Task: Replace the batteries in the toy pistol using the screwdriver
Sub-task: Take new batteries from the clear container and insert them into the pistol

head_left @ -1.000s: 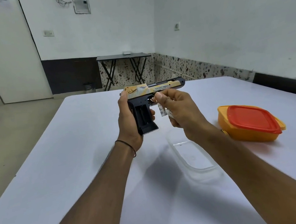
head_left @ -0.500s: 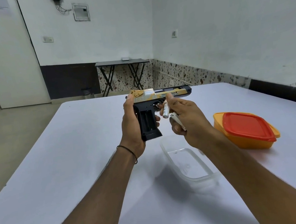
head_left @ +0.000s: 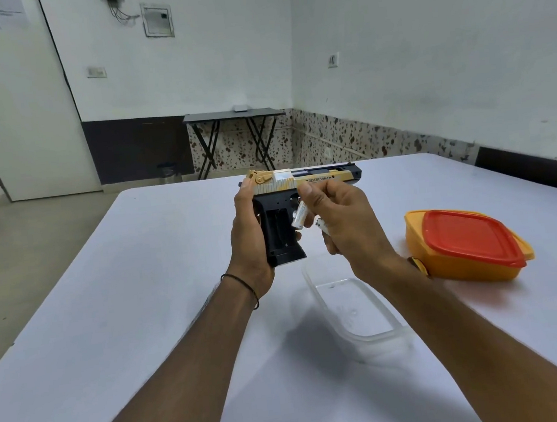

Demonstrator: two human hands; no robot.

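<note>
Toy pistol is held in the air above the table's middle, barrel pointing right: hard plastic, tan-gold ribbed slide, matte black grip with a rectangular recess open toward the camera. Left hand wraps the grip from behind. Right hand pinches a white battery, a small cylinder, just beside the grip; a second white cylinder is tucked under its fingers. Table has a smooth matte white top. Clear shallow plastic tray, rounded corners, lies mid-table under the right forearm. Yellow plastic box with glossy red lid sits toward the right edge. Room: white walls, speckled skirting, dark folding table at the far wall.
</note>
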